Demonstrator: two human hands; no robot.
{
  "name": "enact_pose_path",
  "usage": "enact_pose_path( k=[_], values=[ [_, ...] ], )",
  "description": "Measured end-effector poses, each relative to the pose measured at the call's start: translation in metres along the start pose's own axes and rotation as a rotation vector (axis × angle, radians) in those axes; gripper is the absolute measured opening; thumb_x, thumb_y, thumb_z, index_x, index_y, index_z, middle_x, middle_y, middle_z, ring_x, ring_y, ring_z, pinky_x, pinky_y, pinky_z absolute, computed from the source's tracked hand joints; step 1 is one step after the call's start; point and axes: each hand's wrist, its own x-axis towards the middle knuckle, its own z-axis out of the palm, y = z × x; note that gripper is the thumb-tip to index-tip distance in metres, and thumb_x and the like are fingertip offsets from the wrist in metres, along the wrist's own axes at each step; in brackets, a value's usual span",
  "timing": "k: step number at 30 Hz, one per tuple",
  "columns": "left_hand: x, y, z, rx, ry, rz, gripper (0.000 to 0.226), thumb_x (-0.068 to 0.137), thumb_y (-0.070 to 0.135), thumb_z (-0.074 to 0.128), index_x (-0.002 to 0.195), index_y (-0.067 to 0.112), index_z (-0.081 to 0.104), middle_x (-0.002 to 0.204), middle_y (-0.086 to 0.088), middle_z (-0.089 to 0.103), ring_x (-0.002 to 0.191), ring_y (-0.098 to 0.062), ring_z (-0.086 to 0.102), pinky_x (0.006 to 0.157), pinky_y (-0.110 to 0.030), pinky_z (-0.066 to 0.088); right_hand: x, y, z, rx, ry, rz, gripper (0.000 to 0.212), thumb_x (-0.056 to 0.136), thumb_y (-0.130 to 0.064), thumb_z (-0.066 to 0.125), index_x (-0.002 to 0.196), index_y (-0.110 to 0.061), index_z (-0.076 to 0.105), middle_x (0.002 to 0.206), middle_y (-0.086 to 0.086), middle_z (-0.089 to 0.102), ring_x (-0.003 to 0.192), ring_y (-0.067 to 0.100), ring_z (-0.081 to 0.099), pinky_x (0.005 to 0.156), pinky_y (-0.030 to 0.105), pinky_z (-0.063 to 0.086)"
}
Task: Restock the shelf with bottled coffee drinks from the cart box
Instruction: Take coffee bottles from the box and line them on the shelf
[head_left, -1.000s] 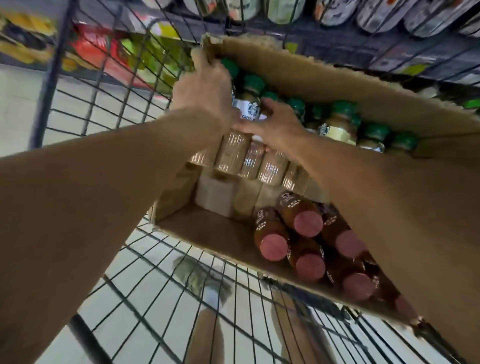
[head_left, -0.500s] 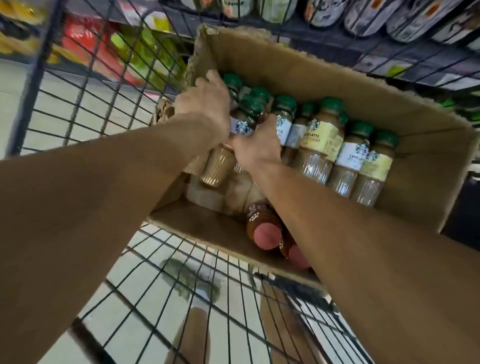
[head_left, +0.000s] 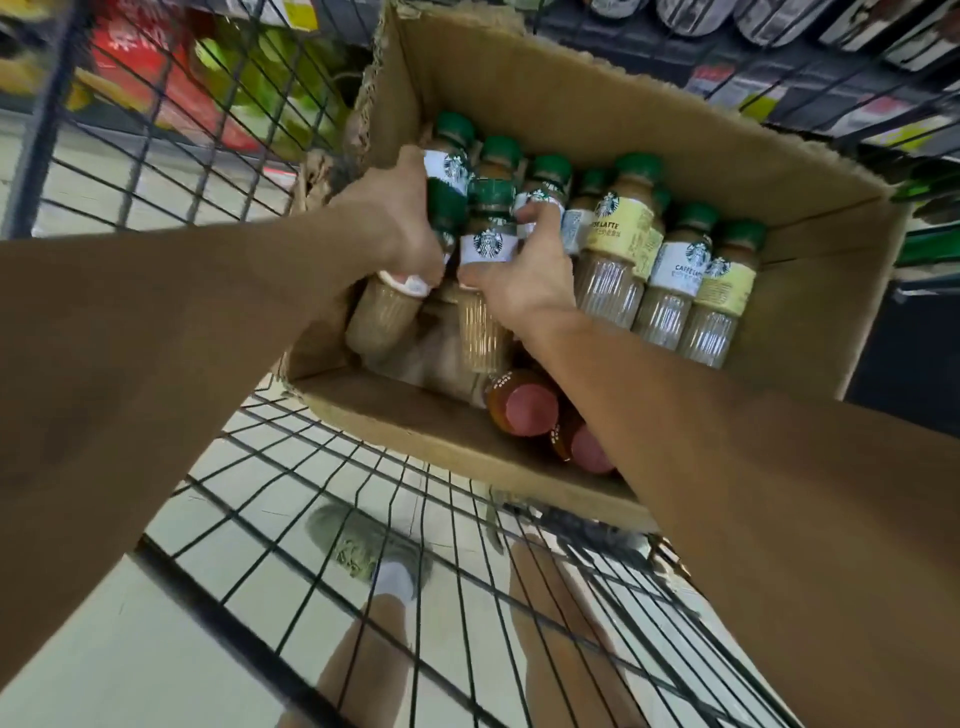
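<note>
Both grips clasp ribbed green-capped bottles (head_left: 480, 291) inside corrugated cardboard box (head_left: 597, 104).

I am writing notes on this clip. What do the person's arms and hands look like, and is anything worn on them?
Both forearms are bare, with no sleeves in view. The left hand and right hand show no gloves, watch or rings. The fingers are bare too.

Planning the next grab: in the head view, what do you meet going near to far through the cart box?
Pink-capped bottles → right hand gripping a white-label bottle → green-capped bottles → box's far wall.
</note>
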Motion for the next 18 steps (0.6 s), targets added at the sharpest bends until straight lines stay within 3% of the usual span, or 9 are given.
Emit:
enact_pose_path(
  k=[2, 5, 9, 13, 16, 18],
  values=[
    [-0.014, -0.017, 0.005, 0.001, 0.057, 0.046, 0.083, 0.061, 0.028, 0.089, 0.125, 0.01, 0.039, 0.115, -0.017, 0.06, 0.105, -0.039, 0.059, 0.085, -0.044, 0.052, -0.009, -0.005, -0.002, 0.019, -0.018, -0.014, 0.072, 0.069, -0.017, 0.082, 0.126, -0.021, 0.039, 0.112, 0.002, 0.064, 0.101, 0.023, 0.063, 0.091, 0.039, 0.052],
    [-0.042, -0.032, -0.008, -0.177, 0.142, 0.073, 0.08, 0.056, 0.03, 0.091, 0.118, 0.01, 0.046, 0.113, -0.014, 0.062, 0.107, -0.034, 0.059, 0.088, -0.043, 0.051, -0.029, -0.029, -0.007, 0.055, -0.04, -0.07, 0.071, 0.068, -0.016, 0.084, 0.128, -0.019, 0.046, 0.106, -0.007, 0.062, 0.103, 0.015, 0.062, 0.093, 0.032, 0.05],
    [-0.081, -0.052, -0.058, -0.38, 0.152, 0.153, 0.075, 0.052, 0.028, 0.093, 0.113, 0.014, 0.053, 0.106, -0.003, 0.066, 0.099, -0.024, 0.062, 0.085, -0.035, 0.051, -0.075, -0.069, -0.021, 0.08, -0.002, -0.226, 0.066, 0.066, -0.016, 0.088, 0.116, -0.025, 0.046, 0.094, -0.021, 0.057, 0.087, -0.002, 0.059, 0.08, 0.019, 0.05],
    [-0.131, -0.072, -0.131, -0.492, 0.218, 0.303, 0.079, 0.048, 0.038, 0.087, 0.118, 0.022, 0.053, 0.106, 0.003, 0.069, 0.1, -0.018, 0.065, 0.089, -0.043, 0.053, -0.131, -0.131, -0.023, 0.087, 0.016, -0.35, 0.069, 0.068, -0.019, 0.089, 0.119, -0.023, 0.043, 0.112, -0.013, 0.056, 0.104, 0.008, 0.056, 0.089, 0.025, 0.048],
    [-0.173, -0.087, -0.192, -0.627, 0.3, 0.394, 0.076, 0.053, 0.026, 0.088, 0.121, 0.021, 0.054, 0.108, 0.004, 0.069, 0.102, -0.014, 0.066, 0.093, -0.04, 0.052, -0.175, -0.189, -0.02, 0.168, 0.072, -0.425, 0.068, 0.069, -0.012, 0.087, 0.12, -0.02, 0.044, 0.107, -0.014, 0.059, 0.095, 0.0, 0.06, 0.086, 0.027, 0.051],
    [-0.201, -0.099, -0.234, -0.666, 0.336, 0.439, 0.066, 0.056, 0.013, 0.088, 0.112, 0.019, 0.055, 0.106, 0.002, 0.069, 0.1, -0.015, 0.066, 0.093, -0.042, 0.052, -0.205, -0.23, -0.017, 0.197, 0.111, -0.497, 0.066, 0.07, -0.011, 0.085, 0.12, -0.02, 0.043, 0.103, -0.019, 0.057, 0.087, -0.015, 0.057, 0.078, 0.014, 0.047]
  ],
)
